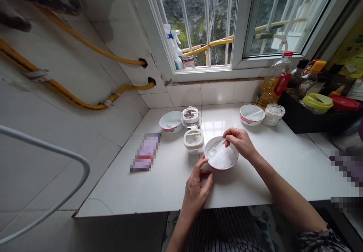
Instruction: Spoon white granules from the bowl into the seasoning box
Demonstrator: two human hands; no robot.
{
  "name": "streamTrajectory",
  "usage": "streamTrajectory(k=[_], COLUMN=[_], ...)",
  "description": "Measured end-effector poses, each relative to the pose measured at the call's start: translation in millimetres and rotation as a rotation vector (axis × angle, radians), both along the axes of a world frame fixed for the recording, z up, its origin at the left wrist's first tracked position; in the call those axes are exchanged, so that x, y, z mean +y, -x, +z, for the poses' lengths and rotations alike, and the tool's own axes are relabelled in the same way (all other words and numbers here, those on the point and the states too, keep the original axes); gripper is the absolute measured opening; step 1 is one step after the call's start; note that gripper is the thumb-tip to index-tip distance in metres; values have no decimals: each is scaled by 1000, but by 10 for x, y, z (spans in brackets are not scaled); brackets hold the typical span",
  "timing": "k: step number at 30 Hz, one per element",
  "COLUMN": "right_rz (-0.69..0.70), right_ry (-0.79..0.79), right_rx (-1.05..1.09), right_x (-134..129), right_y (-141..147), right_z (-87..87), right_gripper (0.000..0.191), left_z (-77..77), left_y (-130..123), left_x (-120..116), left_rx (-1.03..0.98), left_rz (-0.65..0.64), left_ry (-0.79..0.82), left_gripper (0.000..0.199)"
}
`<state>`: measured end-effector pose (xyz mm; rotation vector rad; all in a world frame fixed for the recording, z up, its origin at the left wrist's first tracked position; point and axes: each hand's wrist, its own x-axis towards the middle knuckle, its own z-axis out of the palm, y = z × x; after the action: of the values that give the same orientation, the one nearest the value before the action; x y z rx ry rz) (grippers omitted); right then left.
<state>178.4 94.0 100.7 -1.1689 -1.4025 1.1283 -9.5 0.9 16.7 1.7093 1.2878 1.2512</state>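
Note:
A bowl (226, 160) of white grains stands near the counter's front edge. My right hand (237, 140) pinches the handle of a small white spoon (216, 148), whose scoop is at the grains on the bowl's left side. My left hand (200, 182) rests against the bowl's left front rim, its fingers curved around the side. Just left of the bowl is a lidded jar (193, 140) with its clear lid (191, 117) raised behind it. Farther back left, a flowered bowl (171, 122) holds something white.
At the back right are another flowered bowl (252, 115) with a white spoon, a small jar (273, 115), an oil bottle (273, 83) and a black box (300, 112) of condiments. A purple packet (146, 151) lies on the left of the white counter (136, 195).

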Motion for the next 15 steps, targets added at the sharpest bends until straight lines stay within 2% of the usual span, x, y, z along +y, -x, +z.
streamTrajectory(k=[6,9,12,15], right_rz=[-22,-19,-18,10], right_ry=[45,6,-144,-468], right_rx=[122,159,90,-218], right_x=[56,73,57,21], right_y=[-8,80,228,359], right_z=[7,15,17,-3], right_gripper=[13,16,16,14], left_z=[37,57,47,19], left_y=[-8,-12,-16,-16], left_x=[-4,-5,-7,-8], left_rx=[-1,2,-9,-13], left_rz=[8,3,2,4], left_ry=[11,25,1,-20], left_gripper=[37,40,39,38])
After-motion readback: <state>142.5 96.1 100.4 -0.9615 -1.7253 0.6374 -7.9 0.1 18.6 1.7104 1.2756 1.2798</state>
